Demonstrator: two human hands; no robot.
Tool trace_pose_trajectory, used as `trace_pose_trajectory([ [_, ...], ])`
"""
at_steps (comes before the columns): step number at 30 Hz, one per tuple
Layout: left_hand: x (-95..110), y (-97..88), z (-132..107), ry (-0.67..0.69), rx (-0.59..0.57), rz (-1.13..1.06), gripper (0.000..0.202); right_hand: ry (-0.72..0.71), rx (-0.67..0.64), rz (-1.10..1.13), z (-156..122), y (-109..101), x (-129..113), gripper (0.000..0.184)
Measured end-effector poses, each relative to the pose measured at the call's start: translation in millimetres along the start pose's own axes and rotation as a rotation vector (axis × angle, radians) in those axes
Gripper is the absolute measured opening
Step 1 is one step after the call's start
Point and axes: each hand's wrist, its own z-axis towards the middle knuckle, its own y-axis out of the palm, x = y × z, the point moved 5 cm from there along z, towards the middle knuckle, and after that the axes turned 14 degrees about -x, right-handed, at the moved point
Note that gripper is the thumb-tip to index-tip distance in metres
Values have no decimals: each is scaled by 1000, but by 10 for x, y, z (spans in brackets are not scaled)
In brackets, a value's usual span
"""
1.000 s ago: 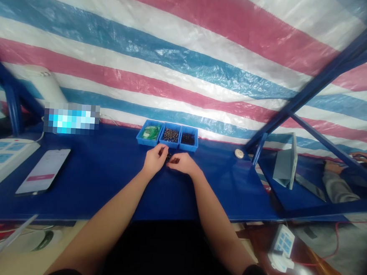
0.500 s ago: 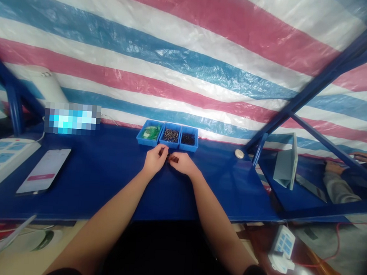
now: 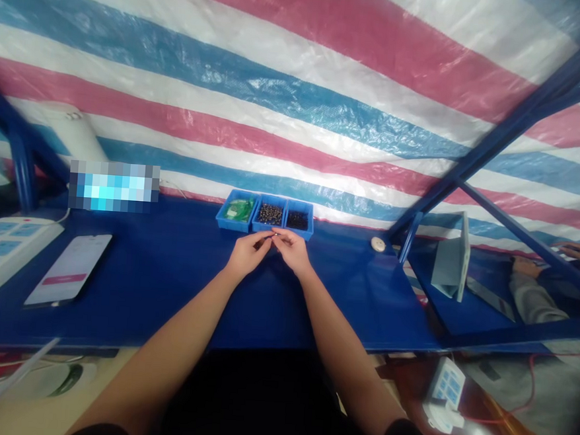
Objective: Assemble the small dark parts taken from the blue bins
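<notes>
Over the blue tabletop [image 3: 166, 288], my left hand [image 3: 248, 251] and my right hand [image 3: 292, 249] meet at the fingertips, both pinched closed. Whatever small piece lies between them is too tiny to name. Just beyond stand three joined blue bins. The left bin [image 3: 234, 225] contains green, plastic-looking material [image 3: 239, 208]. Small dark and shiny metallic parts [image 3: 270, 213] fill the middle bin, and small black parts [image 3: 297, 220] lie in the right one. My fingers are close to the front walls of the middle and right bins.
A phone [image 3: 70, 268] and a white power strip [image 3: 10, 244] lie at the left. A round cream object [image 3: 378, 243] sits at the right, by the blue frame [image 3: 436, 181]. Past the frame are a tablet on a stand [image 3: 453, 259] and another person's sleeve [image 3: 537, 298].
My fingertips have come together. The right hand has turned, its fingers now pointing forward and up, and the left has shifted slightly right. The bins have not moved.
</notes>
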Motion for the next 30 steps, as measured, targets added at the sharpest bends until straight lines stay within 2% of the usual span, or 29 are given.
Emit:
trace_pose_trajectory([
  [7, 28, 26, 16, 10, -41, 71, 30, 25, 57, 38, -10, -2, 23, 34],
  [13, 61, -7, 4, -26, -27, 97, 30, 29, 118, 24, -28, -11, -15, 31],
  [22, 99, -32, -6, -35, -17, 55, 30, 20, 97, -70, -28, -22, -58, 32],
  [30, 142, -53, -4, -34, -36, -10, 33, 10, 25, 10, -9, 16, -53, 37],
])
